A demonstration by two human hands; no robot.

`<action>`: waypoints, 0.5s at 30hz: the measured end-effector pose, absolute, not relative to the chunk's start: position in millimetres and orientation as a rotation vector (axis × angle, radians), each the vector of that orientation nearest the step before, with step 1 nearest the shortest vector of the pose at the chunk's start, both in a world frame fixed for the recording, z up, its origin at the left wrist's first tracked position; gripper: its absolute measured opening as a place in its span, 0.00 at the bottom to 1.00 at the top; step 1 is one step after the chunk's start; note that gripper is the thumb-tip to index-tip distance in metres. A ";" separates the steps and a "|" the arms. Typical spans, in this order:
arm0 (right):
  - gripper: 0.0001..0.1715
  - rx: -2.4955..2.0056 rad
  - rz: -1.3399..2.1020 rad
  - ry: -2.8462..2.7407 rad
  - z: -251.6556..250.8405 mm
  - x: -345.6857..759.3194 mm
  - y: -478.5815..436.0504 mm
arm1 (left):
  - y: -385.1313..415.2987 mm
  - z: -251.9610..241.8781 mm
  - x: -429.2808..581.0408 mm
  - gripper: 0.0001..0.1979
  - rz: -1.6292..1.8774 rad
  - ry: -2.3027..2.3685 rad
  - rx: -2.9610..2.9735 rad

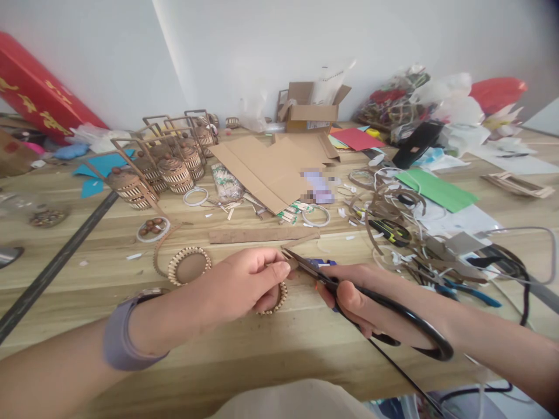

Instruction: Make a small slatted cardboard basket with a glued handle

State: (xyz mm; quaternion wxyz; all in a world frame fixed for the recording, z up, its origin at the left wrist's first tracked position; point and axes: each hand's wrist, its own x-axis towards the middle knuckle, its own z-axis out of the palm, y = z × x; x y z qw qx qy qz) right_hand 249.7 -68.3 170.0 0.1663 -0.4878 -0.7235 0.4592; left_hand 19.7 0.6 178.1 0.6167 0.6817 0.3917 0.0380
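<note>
My right hand [356, 299] grips a pair of black-handled scissors [310, 267], its fingers in and around the handles. The blades point up and left and look slightly apart, with the tips close to my left hand [253, 282]. That hand is closed in a pinch, and a small ring edged with short wooden pieces [283, 298] shows beneath its fingers; part of the ring is hidden. To its left, a larger round piece with the same wooden edging [190, 266] rests on the table, and a brown strip [158, 256] curves beside it. Something blue [321, 263] lies behind the scissors.
Several striped lantern-like pieces with frames [174, 173] stand back left. Cardboard sheets [262, 169] lie mid-table, before an open carton [310, 110]. A flat brown strip [262, 234] lies nearer. Blue-handled pliers [474, 293], a yellow-black cutter [390, 231] and tangled strips crowd the right.
</note>
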 end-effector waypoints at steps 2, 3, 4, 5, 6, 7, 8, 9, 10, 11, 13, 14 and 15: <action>0.39 -1.365 1.243 -2.110 171.6 249.5 -67.9 | 1.3 176.9 19.3 0.15 0.079 0.894 1.562; 0.39 -1.356 1.224 -2.132 172.4 249.7 -67.7 | 1.7 176.6 19.3 0.16 0.078 0.890 1.558; 0.39 -1.354 1.212 -2.151 173.1 250.0 -67.5 | 2.1 176.4 19.5 0.16 0.076 0.882 1.552; 0.39 -1.356 1.203 -2.168 173.8 250.5 -67.3 | 2.5 176.6 19.8 0.15 0.076 0.874 1.544; 0.39 -1.362 1.196 -2.182 174.2 251.1 -67.1 | 2.8 176.9 20.1 0.15 0.077 0.868 1.536; 0.39 -1.365 1.191 -2.193 174.4 251.7 -66.9 | 3.1 177.4 20.3 0.15 0.078 0.864 1.532; 0.38 -1.367 1.189 -2.199 174.3 252.3 -66.7 | 3.4 178.0 20.4 0.14 0.076 0.863 1.528; 0.38 -1.367 1.192 -2.203 174.1 252.9 -66.5 | 3.7 178.6 20.4 0.14 0.073 0.863 1.524; 0.38 -1.365 1.202 -2.205 173.8 253.3 -66.2 | 4.0 179.0 20.2 0.14 0.072 0.863 1.520; 0.38 -1.365 1.212 -2.206 173.4 253.5 -65.9 | 4.4 179.3 19.9 0.14 0.069 0.860 1.517; 0.38 -1.377 1.232 -2.202 172.7 253.6 -65.3 | 5.2 179.4 19.4 0.14 0.067 0.846 1.504; 0.38 -1.376 1.242 -2.201 172.5 253.4 -64.9 | 5.6 179.2 19.3 0.14 0.068 0.838 1.498; 0.38 -1.371 1.248 -2.197 172.4 253.2 -64.6 | 5.9 178.9 19.4 0.14 0.070 0.831 1.494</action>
